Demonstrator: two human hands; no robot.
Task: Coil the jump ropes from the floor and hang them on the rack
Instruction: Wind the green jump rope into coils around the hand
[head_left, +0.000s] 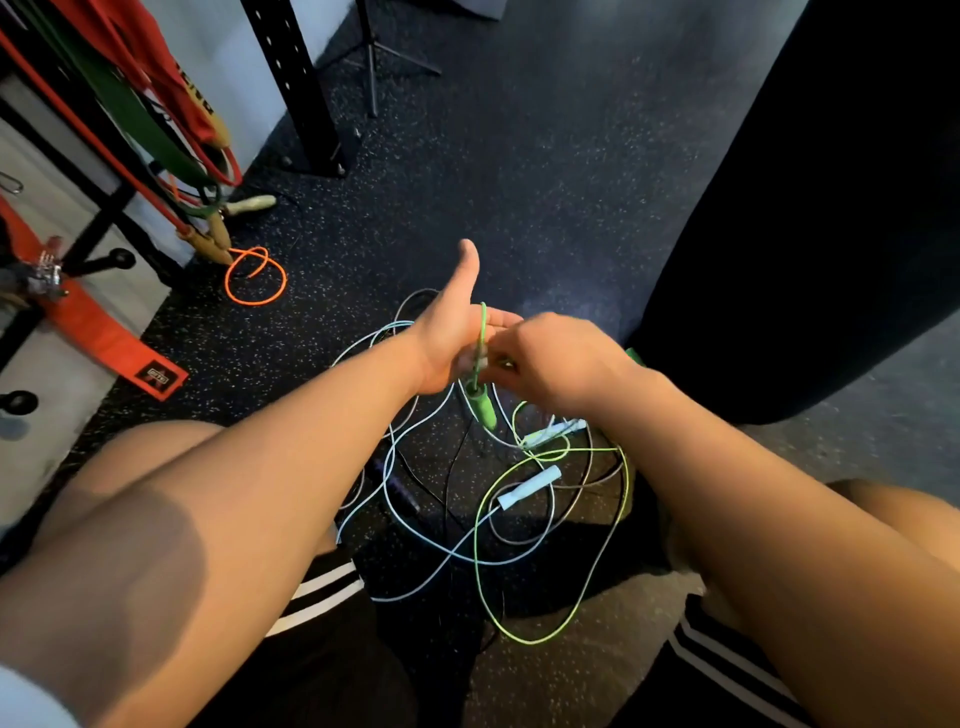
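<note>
While ropes tangle below, both hands (498, 345) grip green rope (524, 530).

Both hands meeting above tangled ropes on speckled floor (519, 182): left hand (449, 338) thumb up, green rope (483, 327) looped over it, green handle (480, 408) dangling, right hand (550, 358) pinching the cord.

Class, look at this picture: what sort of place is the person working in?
Most likely a gym: speckled rubber floor, resistance bands hanging on a rack, and jump ropes tangled on the floor.
</note>
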